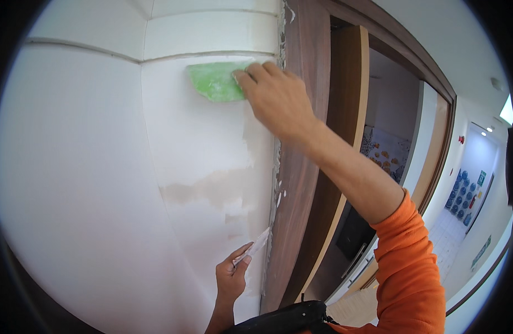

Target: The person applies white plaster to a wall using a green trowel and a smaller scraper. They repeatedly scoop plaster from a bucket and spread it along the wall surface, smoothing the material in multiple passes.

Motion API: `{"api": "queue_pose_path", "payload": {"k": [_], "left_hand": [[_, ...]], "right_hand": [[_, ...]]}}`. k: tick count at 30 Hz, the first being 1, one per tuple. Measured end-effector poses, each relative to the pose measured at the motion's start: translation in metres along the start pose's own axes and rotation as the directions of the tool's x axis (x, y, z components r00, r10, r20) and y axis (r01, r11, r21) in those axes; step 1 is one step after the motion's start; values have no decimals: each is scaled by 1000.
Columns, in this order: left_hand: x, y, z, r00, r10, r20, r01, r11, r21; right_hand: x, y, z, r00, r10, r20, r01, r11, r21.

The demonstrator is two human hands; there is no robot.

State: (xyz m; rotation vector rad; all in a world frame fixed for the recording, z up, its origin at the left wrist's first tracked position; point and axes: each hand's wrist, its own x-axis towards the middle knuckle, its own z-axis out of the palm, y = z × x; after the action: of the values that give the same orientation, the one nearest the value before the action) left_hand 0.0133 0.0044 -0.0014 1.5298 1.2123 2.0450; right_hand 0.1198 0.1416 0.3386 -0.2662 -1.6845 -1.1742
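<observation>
My right hand (pixel 280 100) reaches up with its fingers closed around a green putty spreader (pixel 216 83). The spreader's wide blade lies against the white wall (pixel 195 139), just under a horizontal ledge. Lower down, my left hand (pixel 230 278) pinches a thin, flat blade smeared with white putty (pixel 252 247), tilted up toward the door frame. Between the two hands, an uneven beige patch (pixel 209 188) shows on the wall.
A brown wooden door frame (pixel 306 117) runs beside the wall, its edge rough with white putty. Right of it is a doorway with a wooden panel (pixel 329 167). Blue water bottles (pixel 460 195) stand along a corridor. A black bag (pixel 284 322) sits at the lower edge.
</observation>
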Motion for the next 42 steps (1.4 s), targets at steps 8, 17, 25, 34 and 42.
{"api": "queue_pose_path", "payload": {"k": [8, 17, 25, 34, 42], "left_hand": [[-2, 5, -4, 996, -85, 11, 85, 996, -3], [0, -2, -5, 998, -3, -62, 0, 998, -56], [26, 35, -29, 951, -300, -70, 146, 638, -756], [28, 50, -29, 948, -314, 54, 175, 370, -913], [17, 51, -31, 930, -337, 147, 277, 377, -884]], "right_hand": [[64, 78, -72, 872, 490, 5, -447, 792, 416], [62, 96, -64, 790, 609, 69, -389, 411, 825], [-28, 26, -56, 692, 577, 433, -447, -127, 885], [-177, -90, -50, 985, 98, 145, -152, 67, 986], [-184, -48, -77, 959, -176, 220, -102, 512, 853]]}}
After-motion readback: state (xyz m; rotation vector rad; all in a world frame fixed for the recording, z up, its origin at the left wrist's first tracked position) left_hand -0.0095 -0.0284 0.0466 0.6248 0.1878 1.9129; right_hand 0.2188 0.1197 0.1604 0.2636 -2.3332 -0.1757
